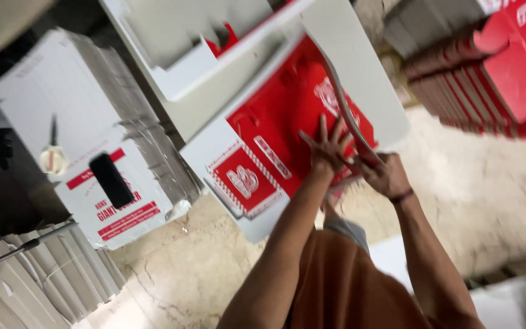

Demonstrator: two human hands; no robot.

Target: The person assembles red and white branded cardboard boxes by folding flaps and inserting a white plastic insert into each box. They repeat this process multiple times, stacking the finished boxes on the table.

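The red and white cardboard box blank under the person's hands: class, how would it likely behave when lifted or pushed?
The box blank looks thin and flat, so probably light for its size. One flap curls up near the right hand, suggesting it flexes rather than staying rigid. The left hand presses flat on it; it would likely slide easily on the floor.
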